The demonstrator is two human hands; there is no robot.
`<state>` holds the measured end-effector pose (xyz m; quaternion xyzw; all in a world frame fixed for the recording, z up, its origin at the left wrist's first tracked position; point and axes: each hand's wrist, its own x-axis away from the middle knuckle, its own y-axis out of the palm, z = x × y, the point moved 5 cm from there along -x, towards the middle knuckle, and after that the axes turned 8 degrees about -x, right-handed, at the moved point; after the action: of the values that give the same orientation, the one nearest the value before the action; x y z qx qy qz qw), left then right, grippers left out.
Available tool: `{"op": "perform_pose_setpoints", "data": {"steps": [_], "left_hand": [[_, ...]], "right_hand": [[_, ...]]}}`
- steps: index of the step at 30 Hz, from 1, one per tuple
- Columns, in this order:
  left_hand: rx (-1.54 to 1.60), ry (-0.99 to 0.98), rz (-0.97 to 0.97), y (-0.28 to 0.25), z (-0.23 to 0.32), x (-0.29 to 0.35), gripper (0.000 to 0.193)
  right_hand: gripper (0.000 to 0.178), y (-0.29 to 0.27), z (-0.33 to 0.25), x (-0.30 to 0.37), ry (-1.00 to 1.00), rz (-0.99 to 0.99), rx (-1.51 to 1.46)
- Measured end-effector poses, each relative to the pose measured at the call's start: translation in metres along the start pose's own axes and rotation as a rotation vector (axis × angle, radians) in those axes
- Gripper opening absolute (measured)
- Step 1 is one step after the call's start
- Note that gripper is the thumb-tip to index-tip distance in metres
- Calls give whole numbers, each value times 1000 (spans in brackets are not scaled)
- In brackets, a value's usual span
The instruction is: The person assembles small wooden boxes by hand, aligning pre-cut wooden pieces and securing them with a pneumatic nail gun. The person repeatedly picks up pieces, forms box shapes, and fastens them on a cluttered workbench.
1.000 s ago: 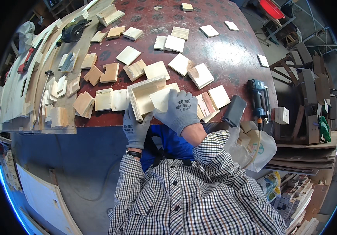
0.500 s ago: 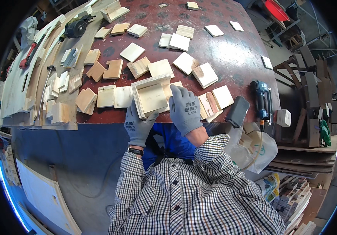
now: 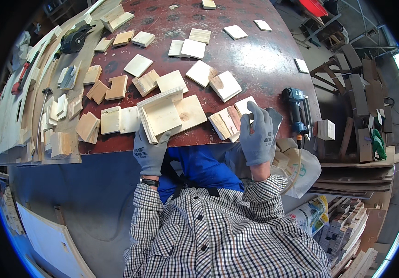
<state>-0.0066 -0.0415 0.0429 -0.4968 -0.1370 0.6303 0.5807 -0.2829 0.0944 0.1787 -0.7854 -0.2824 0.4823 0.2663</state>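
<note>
My left hand [image 3: 147, 150], in a grey glove, grips the lower left edge of an open-sided wooden box piece [image 3: 162, 116], which is tilted at the table's front edge. Behind the piece lies a pale board [image 3: 190, 112]. My right hand [image 3: 258, 136], gloved too, is to the right of the box piece, its fingers apart and bent over the table edge. It is beside a small stack of wooden blocks [image 3: 226, 123] and covers the spot of a dark grey block, which is largely hidden.
Several square wood pieces [image 3: 137, 65] lie across the dark red table [image 3: 153, 44]. A nail gun [image 3: 296, 109] with a hose lies at the right edge. Cut blocks [image 3: 61, 144], a black tool [image 3: 74, 41] and a red-handled tool [image 3: 22, 76] are on the left.
My right hand has left the box piece and moved right, over the dark grey block. My left hand keeps hold of the piece. The whole view has shifted slightly.
</note>
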Motion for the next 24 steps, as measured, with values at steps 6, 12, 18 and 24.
{"op": "perform_pose_setpoints", "data": {"steps": [6, 12, 18, 24], "left_hand": [[-9, -15, -2, 0, -1, 0, 81], [-29, 0, -22, 4, -8, 3, 88], [-26, 1, -9, 5, -3, 2, 84], [23, 22, -3, 3, -1, 0, 75]], "right_hand": [[36, -17, 45, 15, 94, 30, -5], [42, -11, 42, 22, 277, -127, -26], [43, -10, 48, 24, 204, -94, 8], [38, -61, 114, 5, 326, 169, 67]]}}
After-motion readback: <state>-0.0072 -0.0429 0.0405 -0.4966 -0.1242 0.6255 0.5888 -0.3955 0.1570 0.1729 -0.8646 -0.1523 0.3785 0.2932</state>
